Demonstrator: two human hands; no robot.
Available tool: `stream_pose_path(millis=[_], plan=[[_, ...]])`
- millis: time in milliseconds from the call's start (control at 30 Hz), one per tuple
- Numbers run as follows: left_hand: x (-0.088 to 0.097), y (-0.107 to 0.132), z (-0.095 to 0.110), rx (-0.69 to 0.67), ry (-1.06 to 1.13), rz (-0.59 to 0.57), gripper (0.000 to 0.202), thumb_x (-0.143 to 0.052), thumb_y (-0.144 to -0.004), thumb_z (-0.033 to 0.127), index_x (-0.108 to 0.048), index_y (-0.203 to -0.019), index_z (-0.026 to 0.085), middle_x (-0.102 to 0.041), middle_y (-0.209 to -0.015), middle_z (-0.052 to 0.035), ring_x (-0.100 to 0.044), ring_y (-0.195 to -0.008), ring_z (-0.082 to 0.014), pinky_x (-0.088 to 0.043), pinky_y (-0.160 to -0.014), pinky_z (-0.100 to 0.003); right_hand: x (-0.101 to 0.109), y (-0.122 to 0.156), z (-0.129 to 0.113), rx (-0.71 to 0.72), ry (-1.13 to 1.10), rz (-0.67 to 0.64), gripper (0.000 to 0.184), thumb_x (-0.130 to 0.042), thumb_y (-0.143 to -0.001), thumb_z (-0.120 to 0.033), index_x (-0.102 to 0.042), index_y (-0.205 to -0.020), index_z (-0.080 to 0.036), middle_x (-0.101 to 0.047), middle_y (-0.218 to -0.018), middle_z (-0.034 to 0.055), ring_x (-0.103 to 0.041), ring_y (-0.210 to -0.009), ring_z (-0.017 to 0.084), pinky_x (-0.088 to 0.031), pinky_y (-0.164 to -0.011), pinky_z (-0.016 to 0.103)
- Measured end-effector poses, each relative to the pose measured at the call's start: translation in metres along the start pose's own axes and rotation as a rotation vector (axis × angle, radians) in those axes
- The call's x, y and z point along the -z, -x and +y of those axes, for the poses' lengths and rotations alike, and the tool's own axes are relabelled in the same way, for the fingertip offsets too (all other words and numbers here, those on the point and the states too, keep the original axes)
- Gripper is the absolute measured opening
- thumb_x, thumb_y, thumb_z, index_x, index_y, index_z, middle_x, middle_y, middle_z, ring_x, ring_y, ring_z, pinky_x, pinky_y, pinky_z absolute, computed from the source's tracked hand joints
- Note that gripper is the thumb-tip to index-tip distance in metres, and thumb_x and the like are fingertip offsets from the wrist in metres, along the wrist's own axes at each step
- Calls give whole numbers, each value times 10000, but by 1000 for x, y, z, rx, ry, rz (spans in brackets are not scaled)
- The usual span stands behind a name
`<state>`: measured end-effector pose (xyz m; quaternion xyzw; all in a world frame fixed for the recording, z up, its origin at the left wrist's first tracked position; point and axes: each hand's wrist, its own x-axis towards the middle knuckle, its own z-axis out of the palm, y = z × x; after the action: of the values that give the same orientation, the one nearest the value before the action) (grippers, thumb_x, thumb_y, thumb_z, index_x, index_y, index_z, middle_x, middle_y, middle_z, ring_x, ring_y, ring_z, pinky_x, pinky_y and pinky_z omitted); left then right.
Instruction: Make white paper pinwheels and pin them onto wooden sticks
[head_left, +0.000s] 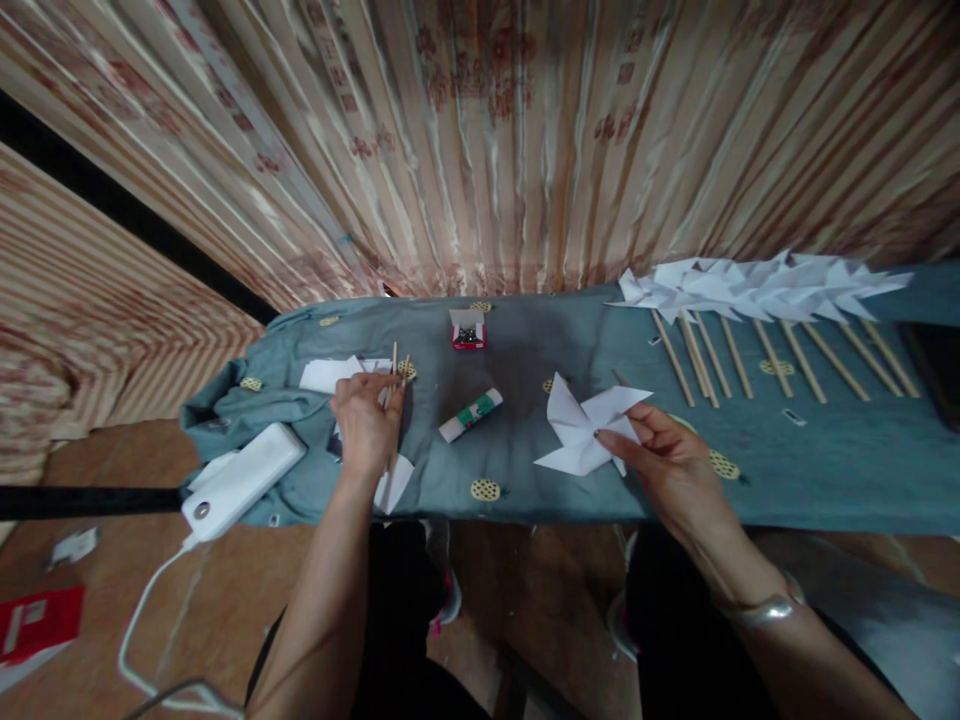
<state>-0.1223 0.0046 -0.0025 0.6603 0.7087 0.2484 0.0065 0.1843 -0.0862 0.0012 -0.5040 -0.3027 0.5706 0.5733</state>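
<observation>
patterned curtain (465, 150) fabric hangs behind everything, in pale folds. before it stretches a narrow table under a grey-green cloth (825, 465). along its far right side lies a row of finished pinwheels (750, 287), overlapping, their wooden handles (735, 357) all pointing toward the person, probably so the vanes stay together and the front is left for working. a white power bank (244, 480) sits at the left end, where its cable can drop straight to the floor. the right hand (671, 465) pinches a white paper pinwheel (574, 428) over the table's near side, thumb on top near the middle, likely because the folded corners meet there and would spring apart. the left hand (365, 420) is curled, fingertips drawn in at thin sticks (395, 358) beside loose paper (330, 375); i cannot tell whether it grips one. a glue stick (471, 415) and, behind it, a small open box (469, 340) of metallic bits lie between the hands, within easy reach of both. whether the dark dot at the thumb tip is a pin, i cannot tell.
</observation>
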Motion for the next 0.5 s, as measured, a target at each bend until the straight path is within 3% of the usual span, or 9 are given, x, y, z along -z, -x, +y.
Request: stream_pose_path(millis=[267, 500], plan=[[-12, -4, -5, 1, -206, -155, 271, -531, -811, 354, -712, -907, 177, -653, -1009, -146, -503, -1048, -362, -381, -864, -472, 0, 1, -2, 27, 21, 12, 326, -814, -659, -270, -682, -956, -238, -764, -853, 5, -688, -730, 162, -547, -675, 273], [-19, -8, -8, 21, -123, -100, 231, -544, -773, 336, -707, -802, 175, -669, -918, -141, -526, -1014, -363, -389, -871, -489, 2, 1, -2, 53, 57, 0, 301, -795, -683, -283, -670, -955, -246, -760, -861, 1, -689, -739, 173, -547, -684, 292]])
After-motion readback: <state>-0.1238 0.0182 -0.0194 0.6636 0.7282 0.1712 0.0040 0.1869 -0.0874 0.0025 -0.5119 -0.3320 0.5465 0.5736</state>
